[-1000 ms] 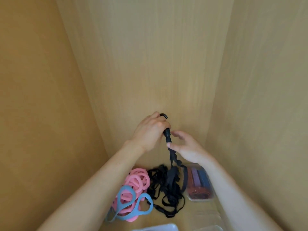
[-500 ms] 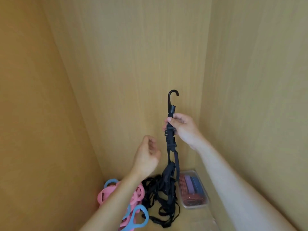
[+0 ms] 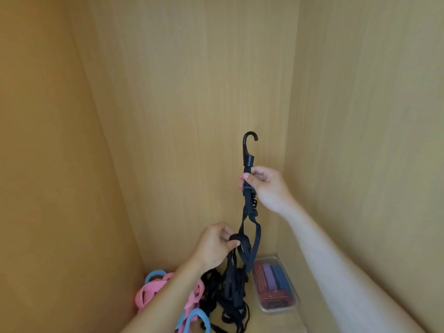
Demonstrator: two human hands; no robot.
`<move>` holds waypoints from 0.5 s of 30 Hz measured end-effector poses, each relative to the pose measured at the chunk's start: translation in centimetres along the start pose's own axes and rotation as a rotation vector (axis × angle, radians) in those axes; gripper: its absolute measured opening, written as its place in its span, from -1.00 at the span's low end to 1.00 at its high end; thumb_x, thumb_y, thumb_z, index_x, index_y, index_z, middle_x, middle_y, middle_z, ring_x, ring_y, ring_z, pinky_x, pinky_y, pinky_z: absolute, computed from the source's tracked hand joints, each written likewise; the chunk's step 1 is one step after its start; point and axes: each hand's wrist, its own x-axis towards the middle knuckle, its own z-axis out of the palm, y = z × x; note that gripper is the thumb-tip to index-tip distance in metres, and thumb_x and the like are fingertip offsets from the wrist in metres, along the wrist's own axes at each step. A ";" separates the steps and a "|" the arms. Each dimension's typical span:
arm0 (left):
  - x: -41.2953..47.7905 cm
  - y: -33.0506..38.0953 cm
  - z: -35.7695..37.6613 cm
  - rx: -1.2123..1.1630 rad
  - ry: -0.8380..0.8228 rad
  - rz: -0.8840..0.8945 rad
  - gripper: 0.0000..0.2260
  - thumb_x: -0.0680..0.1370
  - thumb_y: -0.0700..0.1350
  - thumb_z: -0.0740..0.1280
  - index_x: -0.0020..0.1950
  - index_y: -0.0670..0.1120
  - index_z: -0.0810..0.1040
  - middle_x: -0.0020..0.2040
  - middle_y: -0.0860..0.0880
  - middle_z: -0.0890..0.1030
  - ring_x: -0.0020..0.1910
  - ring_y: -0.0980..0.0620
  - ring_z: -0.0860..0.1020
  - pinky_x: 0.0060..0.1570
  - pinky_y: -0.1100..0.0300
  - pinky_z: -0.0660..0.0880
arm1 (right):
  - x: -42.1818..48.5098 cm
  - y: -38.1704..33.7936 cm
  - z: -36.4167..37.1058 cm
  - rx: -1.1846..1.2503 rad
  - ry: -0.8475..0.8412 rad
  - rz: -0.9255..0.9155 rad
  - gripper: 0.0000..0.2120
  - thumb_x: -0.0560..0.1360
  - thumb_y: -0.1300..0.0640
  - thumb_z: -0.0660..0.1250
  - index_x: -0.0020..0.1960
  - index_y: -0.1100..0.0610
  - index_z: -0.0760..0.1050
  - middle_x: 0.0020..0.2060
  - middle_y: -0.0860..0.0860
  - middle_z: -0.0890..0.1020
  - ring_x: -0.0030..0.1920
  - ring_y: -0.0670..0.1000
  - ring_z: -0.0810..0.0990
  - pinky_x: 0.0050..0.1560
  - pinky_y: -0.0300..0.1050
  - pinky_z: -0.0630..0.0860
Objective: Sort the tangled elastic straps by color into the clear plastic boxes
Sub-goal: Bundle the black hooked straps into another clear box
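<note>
A black elastic strap (image 3: 247,219) with a hook at its top end hangs upright in front of the back wall. My right hand (image 3: 266,187) pinches it just below the hook. Lower down, my left hand (image 3: 217,243) grips a loop of the same strap. Its lower end runs into a tangled black pile (image 3: 225,301) on the shelf floor. Pink straps (image 3: 149,293) and blue straps (image 3: 192,320) lie left of that pile, partly hidden by my left forearm. A clear plastic box (image 3: 292,306) at the right holds red, purple and blue straps.
Wooden walls (image 3: 192,92) close in on the left, back and right. The shelf floor (image 3: 276,323) shows only at the bottom of the view.
My right hand took over the strap below the hook and lifted it. My left hand let go, dropped lower and took hold of a loop of the strap.
</note>
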 end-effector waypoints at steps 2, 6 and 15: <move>0.0 0.7 -1.0 -0.036 0.000 0.009 -0.87 0.47 -0.13 0.55 -0.14 0.02 0.62 -0.16 0.04 0.70 -0.17 0.11 0.67 0.03 0.15 0.60 | -0.1 0.6 -0.2 -0.064 -0.002 0.015 -0.84 0.65 0.14 0.30 -0.03 0.14 0.63 -0.19 -0.03 0.74 -0.07 0.06 0.72 0.04 -0.06 0.62; 0.0 2.5 -3.1 -0.197 -0.001 0.014 -0.88 0.46 -0.13 0.55 -0.06 -0.04 0.66 -0.09 -0.03 0.71 -0.06 0.03 0.67 0.15 0.11 0.56 | -0.1 1.6 -0.9 -0.182 -0.003 0.054 -0.82 0.64 0.09 0.30 -0.04 0.13 0.63 -0.19 -0.06 0.73 -0.04 0.20 0.69 0.14 0.18 0.59; -0.5 5.8 -7.3 -0.538 0.051 0.089 -0.90 0.58 -0.23 0.40 0.07 -0.16 0.55 -0.05 -0.16 0.73 -0.01 -0.07 0.70 0.28 -0.07 0.50 | 0.7 3.5 -1.8 -0.257 0.153 0.104 -0.83 0.64 0.15 0.30 -0.04 0.18 0.62 -0.14 0.06 0.71 -0.03 0.21 0.65 -0.02 -0.04 0.55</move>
